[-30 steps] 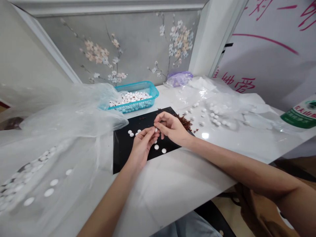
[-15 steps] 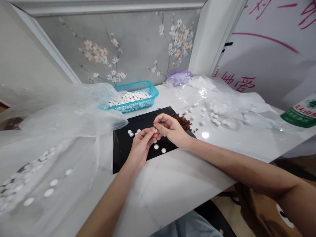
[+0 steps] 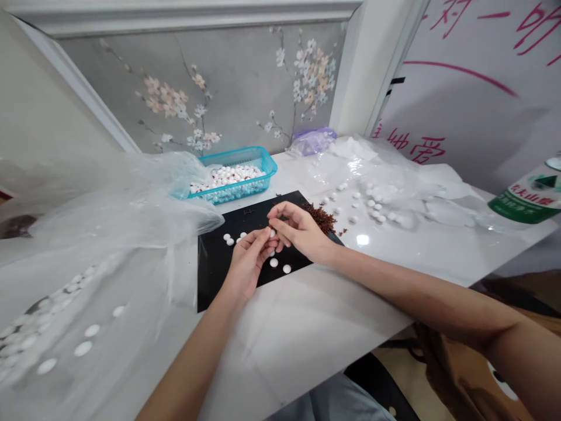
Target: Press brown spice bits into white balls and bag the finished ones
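My left hand (image 3: pixel 249 257) pinches a small white rounded piece (image 3: pixel 272 233) between thumb and fingers, above a black mat (image 3: pixel 219 275). Close against it, my right hand (image 3: pixel 300 231) has its thumb and forefinger drawn together at the same piece; anything between those tips is too small to make out. Loose white pieces (image 3: pixel 274 262) lie on the mat below and to the left of my hands. Behind my right hand is a heap of small reddish-brown spiky parts (image 3: pixel 322 218), partly covered by that hand.
A blue plastic basket (image 3: pixel 270 169) full of white pieces with brown bits stands behind the mat. Clear plastic bags (image 3: pixel 131 204) spread over the left side, with white pieces around them. More white pieces (image 3: pixel 372 203) and plastic lie at right, near a green-labelled bottle (image 3: pixel 526 202).
The whole view has shifted slightly. My right fingertips have moved a little off the white piece, and a brown bit seen at them earlier no longer shows. My left hand keeps its pinch.
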A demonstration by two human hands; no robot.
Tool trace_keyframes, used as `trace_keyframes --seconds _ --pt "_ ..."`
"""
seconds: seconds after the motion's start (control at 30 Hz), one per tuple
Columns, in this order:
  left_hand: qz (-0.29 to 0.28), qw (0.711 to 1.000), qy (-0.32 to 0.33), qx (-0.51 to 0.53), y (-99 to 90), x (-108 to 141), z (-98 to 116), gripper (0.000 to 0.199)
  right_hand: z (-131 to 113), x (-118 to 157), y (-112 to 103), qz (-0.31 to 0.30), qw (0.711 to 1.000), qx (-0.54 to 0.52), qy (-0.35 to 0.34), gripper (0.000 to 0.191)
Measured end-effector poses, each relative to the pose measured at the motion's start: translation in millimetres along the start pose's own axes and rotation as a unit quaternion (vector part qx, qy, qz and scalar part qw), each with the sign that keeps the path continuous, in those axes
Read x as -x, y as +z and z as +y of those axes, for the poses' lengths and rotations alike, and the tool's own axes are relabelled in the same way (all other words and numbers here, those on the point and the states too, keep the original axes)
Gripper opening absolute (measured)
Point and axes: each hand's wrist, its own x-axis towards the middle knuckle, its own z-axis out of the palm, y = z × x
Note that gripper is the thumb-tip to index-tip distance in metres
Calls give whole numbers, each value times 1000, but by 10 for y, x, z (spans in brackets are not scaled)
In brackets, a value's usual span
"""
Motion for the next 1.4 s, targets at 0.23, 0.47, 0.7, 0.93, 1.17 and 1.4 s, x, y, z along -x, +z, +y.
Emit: trace_keyframes --seconds 0.23,0.47,0.7,0.93,1.17,1.4 --pt "2 1000 -10 7 -6 -5 20 21 -10 7 -45 11 992 118 -41 21" --pt "15 999 -21 27 1 -18 37 17 10 -2 -75 19 968 227 -106 17" --pt "-3 999 -22 36 -19 -14 34 12 -6 -5 -79 2 970 224 -92 20" --pt "-13 999 -22 22 -16 14 44 17 12 -34 -89 10 981 187 -47 25" --pt "2 999 -35 28 -6 -4 42 15 -33 -54 -72 32 990 132 36 28" --pt "1 999 -36 27 -18 -15 30 10 -63 -50 -53 15 993 102 48 28"
